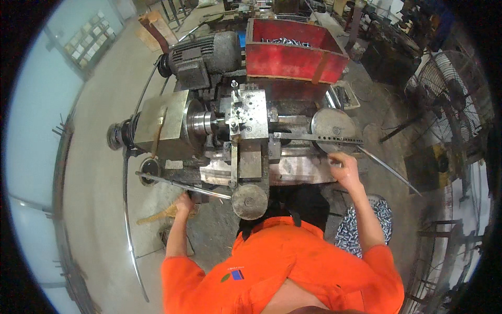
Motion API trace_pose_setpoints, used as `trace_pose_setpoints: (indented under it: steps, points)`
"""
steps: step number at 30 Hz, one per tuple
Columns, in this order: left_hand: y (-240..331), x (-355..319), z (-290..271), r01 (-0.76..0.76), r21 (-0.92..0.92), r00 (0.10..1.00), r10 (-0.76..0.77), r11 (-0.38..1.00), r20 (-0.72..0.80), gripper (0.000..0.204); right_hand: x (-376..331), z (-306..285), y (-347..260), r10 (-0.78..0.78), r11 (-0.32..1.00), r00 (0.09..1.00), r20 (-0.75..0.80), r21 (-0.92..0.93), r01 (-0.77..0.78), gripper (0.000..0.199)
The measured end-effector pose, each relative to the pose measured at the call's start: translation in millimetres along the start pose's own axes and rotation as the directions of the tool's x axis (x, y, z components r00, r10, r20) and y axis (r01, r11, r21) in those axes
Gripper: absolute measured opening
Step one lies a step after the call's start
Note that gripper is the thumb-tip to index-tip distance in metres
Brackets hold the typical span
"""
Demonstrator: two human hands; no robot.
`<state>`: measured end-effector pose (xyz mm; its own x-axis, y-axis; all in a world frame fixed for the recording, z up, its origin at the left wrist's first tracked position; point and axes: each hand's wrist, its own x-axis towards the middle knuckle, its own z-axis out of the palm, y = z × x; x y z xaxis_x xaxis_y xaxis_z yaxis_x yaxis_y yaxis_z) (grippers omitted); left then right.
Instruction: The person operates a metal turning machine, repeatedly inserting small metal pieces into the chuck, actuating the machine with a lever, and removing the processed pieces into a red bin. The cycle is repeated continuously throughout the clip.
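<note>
My left hand [184, 203] is low beside the lathe bed, just below a long steel lever [180, 183] that ends at a round plate [250, 201]. Its fingers are hidden under the back of the hand. My right hand [345, 170] is curled at the front edge of the bed, below a perforated flat bar [319, 137] and a larger round disc [334, 125]. Fingers and thumb come together there; whatever they hold is too small to tell. Between my hands stands the small lathe, with its chuck [203, 123] and a metal tool block [250, 115].
Behind the lathe are a motor [206, 55] and a red bin [287, 65] of small metal pieces. A container of shiny pieces [348, 233] sits beside my right arm. A tan, brush-like thing [154, 215] lies by my left hand. A fan [447, 89] stands at right.
</note>
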<state>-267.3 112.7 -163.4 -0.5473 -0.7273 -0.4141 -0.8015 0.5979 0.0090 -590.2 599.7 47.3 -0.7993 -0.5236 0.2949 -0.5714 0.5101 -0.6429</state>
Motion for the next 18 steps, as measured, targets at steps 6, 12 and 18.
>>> trace_pose_setpoints:
  steps: [6, 12, 18]
  points:
    - [-61, -9, -34, -0.076, -0.115, 0.993, 0.065, 0.99, -0.095, 0.053, 101, 53, -114, -0.499, 0.859, 0.865, 0.054, 0.164, 0.485, 0.034]
    - [-92, -125, -189, -0.088, -0.291, 0.674, -0.158, 0.953, -0.722, 0.034, 166, 150, -202, -0.449, 0.875, 0.826, 0.341, -0.023, 0.484, 0.03]
    - [-152, -165, -142, 0.336, -0.147, 0.746, -0.359, 0.93, -0.561, 0.04, 170, 189, -206, -0.418, 0.819, 0.825, 0.379, -0.236, 0.524, 0.029]
